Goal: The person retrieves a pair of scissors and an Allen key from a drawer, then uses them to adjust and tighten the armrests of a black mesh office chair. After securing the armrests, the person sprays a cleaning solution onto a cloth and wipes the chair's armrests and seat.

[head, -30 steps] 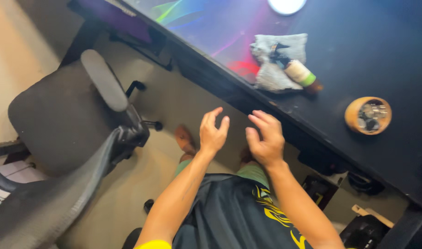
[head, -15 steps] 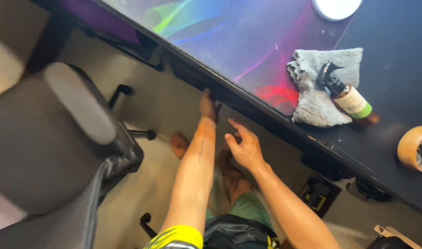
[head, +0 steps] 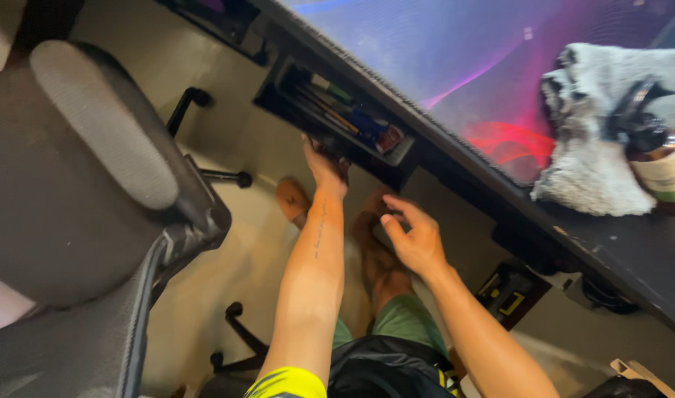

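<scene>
Drawer [head: 337, 121], a shallow black tray slung under the front edge of the desk [head: 617, 250], stands pulled out and shows pens and small coloured bits packed along its length. The left hand [head: 324, 163] is at its front lip, fingers hooked up onto or under the edge; I cannot tell how firmly they are closed, since the tips are hidden by the tray. The right hand [head: 415, 239] hangs free below the desk with fingers spread and loosely curled, holding nothing. A hard tug could, I judge, run the tray off its slides and spill the pens onto the floor by the bare feet [head: 293, 200] beneath. Fingers could also be pinched between lip and desk edge. Up on the desk a grey cloth [head: 595, 162] and a bottle [head: 665, 166] sit near the rim, and a jolt might shift them
</scene>
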